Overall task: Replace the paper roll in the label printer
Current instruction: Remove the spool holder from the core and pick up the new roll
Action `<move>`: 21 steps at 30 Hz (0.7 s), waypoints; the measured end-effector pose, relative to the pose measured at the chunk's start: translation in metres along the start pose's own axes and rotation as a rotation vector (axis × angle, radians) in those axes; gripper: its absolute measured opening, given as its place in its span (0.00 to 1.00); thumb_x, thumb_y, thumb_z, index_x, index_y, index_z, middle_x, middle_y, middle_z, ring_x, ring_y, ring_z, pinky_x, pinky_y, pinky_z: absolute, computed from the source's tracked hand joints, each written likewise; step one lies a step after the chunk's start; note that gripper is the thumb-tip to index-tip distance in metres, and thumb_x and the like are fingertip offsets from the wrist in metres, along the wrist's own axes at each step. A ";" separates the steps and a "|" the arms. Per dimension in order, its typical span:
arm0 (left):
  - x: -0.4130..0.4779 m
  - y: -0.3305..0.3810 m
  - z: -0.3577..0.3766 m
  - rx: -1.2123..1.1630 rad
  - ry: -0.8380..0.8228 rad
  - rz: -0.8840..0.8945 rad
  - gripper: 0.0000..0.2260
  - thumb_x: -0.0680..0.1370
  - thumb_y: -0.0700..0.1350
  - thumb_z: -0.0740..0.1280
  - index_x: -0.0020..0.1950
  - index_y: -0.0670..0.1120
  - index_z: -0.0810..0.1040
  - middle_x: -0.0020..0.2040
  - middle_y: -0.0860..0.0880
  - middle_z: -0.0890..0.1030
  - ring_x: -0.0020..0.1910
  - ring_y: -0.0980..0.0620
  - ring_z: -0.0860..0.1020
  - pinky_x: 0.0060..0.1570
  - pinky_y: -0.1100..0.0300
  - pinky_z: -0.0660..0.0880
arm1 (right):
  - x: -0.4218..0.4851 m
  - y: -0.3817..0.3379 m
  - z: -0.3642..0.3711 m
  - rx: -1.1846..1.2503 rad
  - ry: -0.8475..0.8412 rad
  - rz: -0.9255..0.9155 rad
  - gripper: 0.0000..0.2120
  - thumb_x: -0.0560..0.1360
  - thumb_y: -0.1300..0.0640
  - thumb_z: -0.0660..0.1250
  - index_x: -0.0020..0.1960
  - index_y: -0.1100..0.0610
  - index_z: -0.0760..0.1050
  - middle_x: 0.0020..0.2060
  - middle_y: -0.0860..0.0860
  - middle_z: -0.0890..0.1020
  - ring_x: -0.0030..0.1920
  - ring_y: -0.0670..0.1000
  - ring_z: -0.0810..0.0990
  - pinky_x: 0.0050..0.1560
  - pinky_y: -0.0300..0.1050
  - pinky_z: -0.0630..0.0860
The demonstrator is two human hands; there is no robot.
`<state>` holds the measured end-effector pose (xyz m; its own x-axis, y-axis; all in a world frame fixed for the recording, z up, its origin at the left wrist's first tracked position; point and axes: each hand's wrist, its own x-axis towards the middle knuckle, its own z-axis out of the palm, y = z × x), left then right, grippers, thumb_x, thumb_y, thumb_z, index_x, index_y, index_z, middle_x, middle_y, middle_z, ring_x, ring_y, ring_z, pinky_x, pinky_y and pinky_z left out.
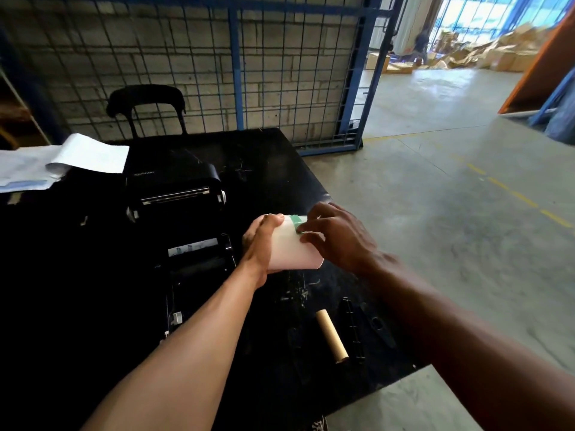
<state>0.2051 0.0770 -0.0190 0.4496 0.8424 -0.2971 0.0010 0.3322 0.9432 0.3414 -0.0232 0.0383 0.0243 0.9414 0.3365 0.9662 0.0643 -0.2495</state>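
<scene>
A full white paper roll with a green tape strip on its outer wrap is held above the black table. My left hand grips the roll's left end. My right hand rests on the roll's right side, fingertips pinching at the green tape. The black label printer stands open to the left of the roll, lid tilted back. An empty brown cardboard core lies on the table near the front right, beside a black spindle bar.
The black table ends just right of my hands, with concrete floor beyond. White papers lie at the back left. A black chair and a blue wire cage wall stand behind. Cardboard boxes are piled far off.
</scene>
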 end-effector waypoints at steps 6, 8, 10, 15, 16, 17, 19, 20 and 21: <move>0.016 -0.007 0.005 -0.006 0.029 -0.033 0.11 0.72 0.57 0.68 0.51 0.56 0.82 0.50 0.45 0.84 0.47 0.42 0.84 0.35 0.48 0.83 | 0.014 0.016 0.008 -0.048 -0.028 -0.132 0.06 0.77 0.60 0.72 0.50 0.59 0.87 0.47 0.57 0.85 0.47 0.60 0.82 0.45 0.59 0.81; 0.022 -0.010 0.008 -0.007 0.045 -0.037 0.10 0.73 0.56 0.68 0.51 0.56 0.82 0.50 0.45 0.84 0.46 0.43 0.84 0.34 0.49 0.83 | 0.019 0.024 0.011 -0.066 -0.065 -0.159 0.08 0.78 0.59 0.69 0.51 0.59 0.87 0.48 0.57 0.85 0.48 0.61 0.83 0.47 0.59 0.81; 0.027 -0.012 0.012 -0.007 0.066 -0.038 0.10 0.73 0.55 0.68 0.51 0.55 0.82 0.48 0.45 0.84 0.43 0.44 0.84 0.33 0.51 0.82 | 0.024 0.032 0.013 -0.083 -0.105 -0.175 0.11 0.80 0.57 0.66 0.53 0.59 0.86 0.50 0.57 0.85 0.49 0.60 0.82 0.50 0.58 0.79; 0.043 -0.016 0.019 0.010 0.057 -0.071 0.10 0.71 0.57 0.68 0.49 0.55 0.82 0.50 0.44 0.84 0.47 0.42 0.84 0.38 0.44 0.82 | 0.034 0.049 0.021 -0.077 -0.144 -0.159 0.11 0.79 0.57 0.64 0.49 0.61 0.84 0.46 0.57 0.84 0.47 0.60 0.81 0.49 0.53 0.77; 0.046 -0.017 0.021 0.011 0.057 -0.075 0.11 0.70 0.57 0.68 0.48 0.56 0.82 0.50 0.44 0.84 0.46 0.42 0.84 0.38 0.44 0.82 | 0.037 0.053 0.022 -0.059 -0.147 -0.139 0.10 0.78 0.58 0.65 0.48 0.62 0.83 0.45 0.57 0.84 0.46 0.60 0.81 0.47 0.52 0.76; 0.048 -0.018 0.022 0.015 0.062 -0.079 0.12 0.69 0.58 0.69 0.48 0.56 0.82 0.49 0.44 0.84 0.45 0.44 0.84 0.38 0.45 0.82 | 0.039 0.057 0.024 -0.034 -0.144 -0.112 0.09 0.78 0.58 0.65 0.47 0.62 0.83 0.45 0.57 0.84 0.46 0.60 0.81 0.47 0.51 0.75; 0.053 -0.022 0.023 0.019 0.073 -0.090 0.13 0.67 0.58 0.69 0.49 0.57 0.82 0.48 0.46 0.84 0.42 0.46 0.83 0.38 0.46 0.82 | 0.047 0.067 0.025 0.032 -0.130 -0.047 0.07 0.76 0.59 0.67 0.47 0.60 0.83 0.46 0.56 0.85 0.47 0.58 0.81 0.45 0.48 0.74; 0.054 -0.025 0.024 0.023 0.077 -0.094 0.13 0.67 0.58 0.69 0.49 0.58 0.82 0.48 0.46 0.84 0.42 0.47 0.83 0.39 0.46 0.82 | 0.051 0.072 0.026 0.066 -0.126 -0.016 0.07 0.76 0.59 0.67 0.46 0.60 0.83 0.46 0.55 0.85 0.46 0.57 0.82 0.44 0.47 0.75; 0.055 -0.028 0.025 0.033 0.080 -0.094 0.13 0.67 0.58 0.69 0.49 0.59 0.82 0.49 0.46 0.84 0.43 0.47 0.83 0.39 0.46 0.82 | 0.055 0.079 0.027 0.095 -0.125 0.013 0.06 0.75 0.59 0.68 0.46 0.59 0.83 0.46 0.54 0.85 0.44 0.57 0.82 0.42 0.46 0.75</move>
<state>0.2523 0.1034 -0.0584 0.3737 0.8398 -0.3938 0.0693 0.3981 0.9147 0.4121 0.0428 0.0130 -0.0014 0.9757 0.2189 0.9374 0.0775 -0.3396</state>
